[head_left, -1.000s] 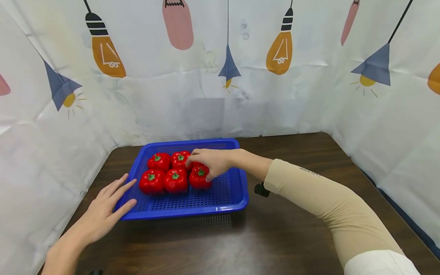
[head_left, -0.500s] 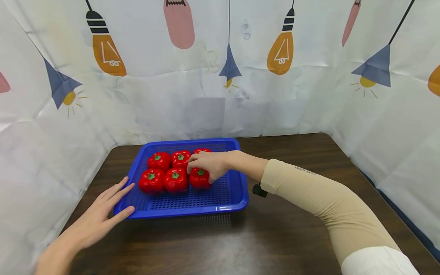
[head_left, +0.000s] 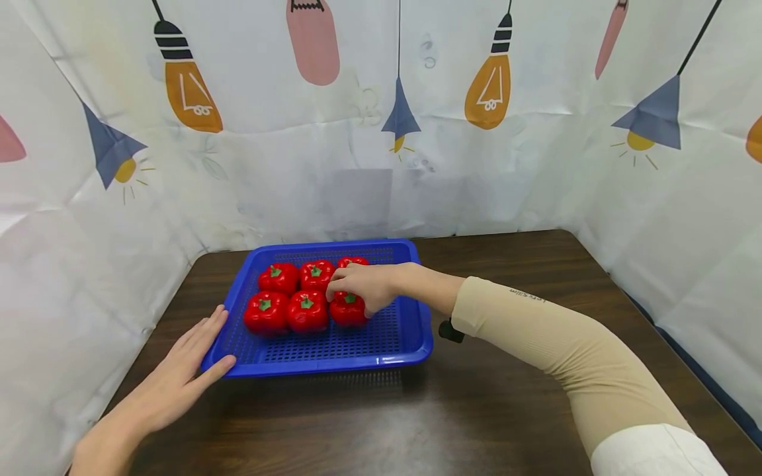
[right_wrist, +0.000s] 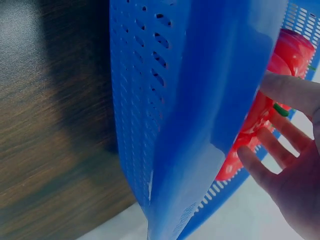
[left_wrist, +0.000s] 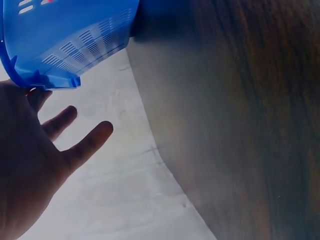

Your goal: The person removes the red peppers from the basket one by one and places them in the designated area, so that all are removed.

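Note:
Several glossy red bell peppers with green stems sit in two rows in a blue plastic basket [head_left: 321,365]. My right hand [head_left: 374,285] reaches in from the right and grips the front-right bell pepper [head_left: 347,313], thumb on its near side and fingers over its top and left. In the right wrist view, the thumb and fingers of the right hand [right_wrist: 295,175] spread about a pepper, partly hidden by the basket wall. At the basket's left front corner my left hand [head_left: 172,380] touches the rim with extended fingers. The left wrist view shows that hand [left_wrist: 35,155] beneath the basket lip.
The basket stands on a dark brown wooden table [head_left: 506,410]. A white curtain [head_left: 286,192] printed with lamps and bulbs closes off the back and sides. Bare basket floor [head_left: 381,330] shows right of the peppers. A small black device [head_left: 451,330] hangs beneath the right wrist.
My right hand has shifted slightly nearer and settled over the front-right bell pepper, showing more of the pepper behind. The left hand's fingers have drawn together at the basket's corner.

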`<state>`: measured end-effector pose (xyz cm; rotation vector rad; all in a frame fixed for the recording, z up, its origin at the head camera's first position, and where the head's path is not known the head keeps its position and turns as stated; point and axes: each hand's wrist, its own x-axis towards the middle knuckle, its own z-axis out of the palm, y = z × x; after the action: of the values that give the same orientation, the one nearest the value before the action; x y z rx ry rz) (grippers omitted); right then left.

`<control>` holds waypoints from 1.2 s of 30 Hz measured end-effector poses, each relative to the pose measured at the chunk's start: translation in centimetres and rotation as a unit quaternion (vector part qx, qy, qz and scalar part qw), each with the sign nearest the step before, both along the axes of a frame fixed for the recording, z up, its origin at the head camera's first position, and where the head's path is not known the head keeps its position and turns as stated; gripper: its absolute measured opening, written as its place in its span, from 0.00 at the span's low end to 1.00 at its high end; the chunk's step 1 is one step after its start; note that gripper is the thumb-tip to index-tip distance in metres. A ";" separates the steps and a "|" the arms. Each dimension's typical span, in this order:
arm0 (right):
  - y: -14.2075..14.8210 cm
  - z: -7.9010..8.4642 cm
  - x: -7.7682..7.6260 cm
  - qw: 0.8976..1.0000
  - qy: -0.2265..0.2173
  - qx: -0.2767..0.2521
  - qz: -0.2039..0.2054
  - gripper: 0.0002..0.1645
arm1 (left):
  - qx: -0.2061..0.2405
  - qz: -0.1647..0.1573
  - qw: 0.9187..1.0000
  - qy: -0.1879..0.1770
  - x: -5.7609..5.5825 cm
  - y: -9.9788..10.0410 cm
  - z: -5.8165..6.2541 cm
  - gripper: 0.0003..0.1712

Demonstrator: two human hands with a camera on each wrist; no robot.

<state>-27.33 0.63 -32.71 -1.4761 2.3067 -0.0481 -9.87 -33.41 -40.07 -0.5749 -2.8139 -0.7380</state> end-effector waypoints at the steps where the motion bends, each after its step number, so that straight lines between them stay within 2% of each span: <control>1: 0.0 0.0 0.0 1.000 0.002 0.000 0.001 0.40 | 0.001 0.002 1.000 0.001 0.0 0.0 0.0 0.44; 7: 0.0 -0.2 0.1 1.000 0.002 -0.003 0.005 0.39 | 0.010 0.010 1.000 0.004 0.1 0.0 -0.1 0.43; 16: 0.1 -0.6 0.3 1.000 -0.009 -0.015 0.006 0.39 | 0.008 -0.001 1.000 0.013 0.2 0.0 -0.5 0.42; 26: 0.4 -0.6 0.6 1.000 -0.012 -0.020 0.005 0.37 | 0.020 -0.005 1.000 0.003 0.1 0.1 -0.6 0.42; 36: 1.3 0.7 0.9 0.999 -0.033 -0.026 0.022 0.38 | 0.025 -0.010 1.000 0.004 0.0 0.0 -0.5 0.42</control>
<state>-26.39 1.96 -32.01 -1.5272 2.2359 -0.1425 -9.91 -33.44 -40.53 -0.5961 -2.7772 -0.8045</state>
